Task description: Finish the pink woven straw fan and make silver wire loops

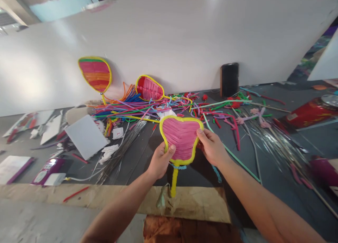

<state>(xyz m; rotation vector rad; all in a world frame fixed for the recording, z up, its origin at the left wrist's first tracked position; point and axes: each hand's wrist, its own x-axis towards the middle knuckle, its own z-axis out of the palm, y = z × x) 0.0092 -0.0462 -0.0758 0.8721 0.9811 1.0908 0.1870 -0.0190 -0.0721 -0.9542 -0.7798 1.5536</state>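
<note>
Between my two hands is a hand fan point(181, 135) with a pink face, a yellow pipe-cleaner rim and a yellow handle pointing down toward me. My left hand point(160, 160) grips its lower left edge, thumb on the front. On the upper right edge, my right hand point(211, 144) pinches the rim between thumb and fingers behind it. A light blue pipe cleaner crosses the base of the handle, and a pale tassel point(161, 197) hangs beside it. The fingers behind the fan are hidden.
Two more fans, one striped point(95, 74) and one pink and red point(150, 88), lean on the white board point(169, 35). Loose pipe cleaners point(124, 107) and thin wires point(125, 148) cover the dark table. A black phone point(229, 80) stands behind; a red can point(311, 111) lies right.
</note>
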